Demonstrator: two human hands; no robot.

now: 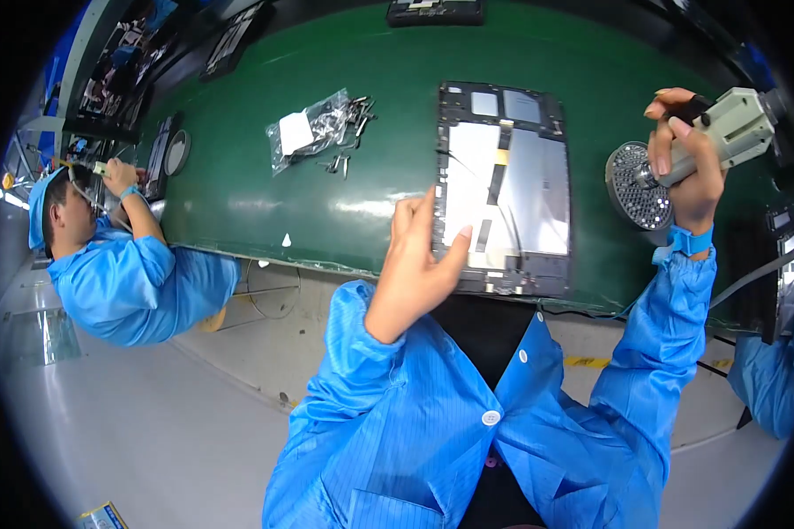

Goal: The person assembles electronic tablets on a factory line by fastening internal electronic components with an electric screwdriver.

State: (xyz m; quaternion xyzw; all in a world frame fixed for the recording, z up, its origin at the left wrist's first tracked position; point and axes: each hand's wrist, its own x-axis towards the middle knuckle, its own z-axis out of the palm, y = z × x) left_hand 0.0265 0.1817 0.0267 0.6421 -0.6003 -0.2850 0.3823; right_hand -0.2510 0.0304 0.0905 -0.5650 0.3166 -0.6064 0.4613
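A flat tablet-like device with its inside exposed (543, 189) lies in front of me on the green bench. It shows silver and white panels, black strips and a black frame. My left hand (419, 264) rests at its lower left edge, thumb over the panel and forefinger along the side, fingers apart. My right hand (692, 163) is wrapped round a pale electric screwdriver (739, 128), held tilted. The screwdriver's front end points down at a round dish with a grid of small holes or screws (631, 176); whether its tip touches is unclear. A blue wrist strap (690, 240) circles my right wrist.
A clear plastic bag (304, 132) with loose small metal parts (355, 123) lies left of the device. Further left, a co-worker in blue (128, 273) works beside a round dish (177, 152). Other dark devices (437, 11) lie along the far edge. A grey cable (754, 275) hangs at right.
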